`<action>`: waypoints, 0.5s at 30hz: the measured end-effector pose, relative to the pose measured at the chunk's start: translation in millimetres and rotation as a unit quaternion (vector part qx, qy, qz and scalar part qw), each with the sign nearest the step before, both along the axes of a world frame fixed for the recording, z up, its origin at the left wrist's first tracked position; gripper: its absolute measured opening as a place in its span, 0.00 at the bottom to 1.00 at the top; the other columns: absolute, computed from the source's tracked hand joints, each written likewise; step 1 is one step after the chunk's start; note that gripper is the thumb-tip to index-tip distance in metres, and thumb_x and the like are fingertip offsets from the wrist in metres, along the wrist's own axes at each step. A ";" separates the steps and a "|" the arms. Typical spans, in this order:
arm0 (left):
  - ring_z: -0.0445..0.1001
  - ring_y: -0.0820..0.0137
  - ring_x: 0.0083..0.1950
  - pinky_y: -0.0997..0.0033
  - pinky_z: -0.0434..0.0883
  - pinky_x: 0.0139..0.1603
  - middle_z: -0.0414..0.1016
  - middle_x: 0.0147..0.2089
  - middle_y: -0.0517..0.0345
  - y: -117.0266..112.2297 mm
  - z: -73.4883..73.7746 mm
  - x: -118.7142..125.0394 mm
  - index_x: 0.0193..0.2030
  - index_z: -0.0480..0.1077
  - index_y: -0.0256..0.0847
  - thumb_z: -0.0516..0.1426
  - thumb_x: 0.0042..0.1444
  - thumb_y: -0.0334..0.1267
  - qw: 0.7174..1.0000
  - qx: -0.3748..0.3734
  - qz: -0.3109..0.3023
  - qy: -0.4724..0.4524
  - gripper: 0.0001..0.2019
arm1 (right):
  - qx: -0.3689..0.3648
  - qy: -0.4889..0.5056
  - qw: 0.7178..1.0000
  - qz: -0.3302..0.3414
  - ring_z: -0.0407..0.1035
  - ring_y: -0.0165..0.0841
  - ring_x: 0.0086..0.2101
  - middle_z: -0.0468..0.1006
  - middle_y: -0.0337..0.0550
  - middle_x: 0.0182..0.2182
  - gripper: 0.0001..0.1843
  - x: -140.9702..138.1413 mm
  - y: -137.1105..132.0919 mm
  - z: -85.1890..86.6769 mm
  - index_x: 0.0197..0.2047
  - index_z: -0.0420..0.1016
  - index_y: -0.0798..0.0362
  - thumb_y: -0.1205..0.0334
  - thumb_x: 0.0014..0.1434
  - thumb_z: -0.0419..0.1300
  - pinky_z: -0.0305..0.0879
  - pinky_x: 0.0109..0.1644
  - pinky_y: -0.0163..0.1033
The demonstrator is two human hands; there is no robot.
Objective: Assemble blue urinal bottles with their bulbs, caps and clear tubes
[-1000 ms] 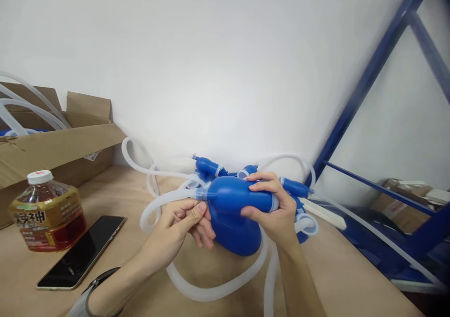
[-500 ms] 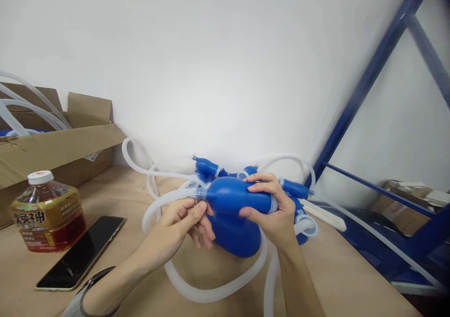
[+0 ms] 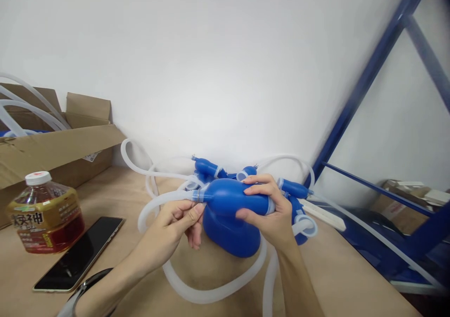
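Observation:
My right hand (image 3: 272, 207) grips a blue bulb-shaped plastic body (image 3: 225, 197) from the right, thumb in front and fingers over the top. From the narrow left neck of that body runs a whitish flexible hose (image 3: 158, 202). A thin metal wire clamp (image 3: 198, 196) circles the joint between them. My left hand (image 3: 183, 223) pinches thumb against forefinger just below this clamp, apparently on its ends; the fingertips partly hide them. Beneath the held body stands a larger blue rounded container (image 3: 232, 235), partly covered by it.
Behind lie several similar blue pieces (image 3: 209, 167) with hoses. At left are a cardboard box (image 3: 63, 141) of hoses, a drink bottle (image 3: 45, 218) and a phone (image 3: 79, 256). A blue metal frame (image 3: 365, 92) rises at right beside the table edge.
The held blue body and both hands have shifted slightly left. My left hand's lower fingers have drawn in toward the palm, while its pinch stays at the clamp.

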State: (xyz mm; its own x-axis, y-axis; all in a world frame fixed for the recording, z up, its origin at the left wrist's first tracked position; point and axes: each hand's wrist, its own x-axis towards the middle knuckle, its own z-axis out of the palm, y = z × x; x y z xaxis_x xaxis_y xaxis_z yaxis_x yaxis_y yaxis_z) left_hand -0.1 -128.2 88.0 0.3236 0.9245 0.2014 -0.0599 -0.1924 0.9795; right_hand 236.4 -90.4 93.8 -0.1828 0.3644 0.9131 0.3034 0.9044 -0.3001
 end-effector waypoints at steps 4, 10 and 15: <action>0.73 0.71 0.20 0.74 0.72 0.27 0.74 0.17 0.57 1.9 -4.3 1.3 0.23 0.70 0.40 0.64 0.54 0.67 0.998 -0.032 -0.018 -0.045 0.29 | 0.011 -0.008 1.000 -0.003 0.76 0.40 0.49 0.80 0.43 0.48 0.17 -1.2 -0.1 -0.5 0.45 0.80 0.44 0.55 0.54 0.77 0.72 0.58 0.48; 0.75 0.72 0.21 0.77 0.71 0.26 0.76 0.19 0.57 2.4 -10.3 3.7 0.25 0.71 0.38 0.65 0.54 0.66 0.997 -0.024 0.004 -0.067 0.29 | -0.003 0.012 1.000 0.003 0.76 0.40 0.49 0.80 0.43 0.48 0.16 2.0 1.6 -0.2 0.44 0.80 0.44 0.54 0.55 0.77 0.73 0.56 0.48; 0.75 0.73 0.21 0.78 0.72 0.26 0.77 0.20 0.56 2.6 -9.9 2.6 0.25 0.72 0.38 0.66 0.53 0.65 0.997 -0.030 -0.005 -0.074 0.29 | -0.004 0.018 1.000 -0.001 0.76 0.41 0.48 0.79 0.43 0.47 0.16 2.1 2.1 -0.7 0.44 0.80 0.44 0.54 0.55 0.77 0.73 0.55 0.49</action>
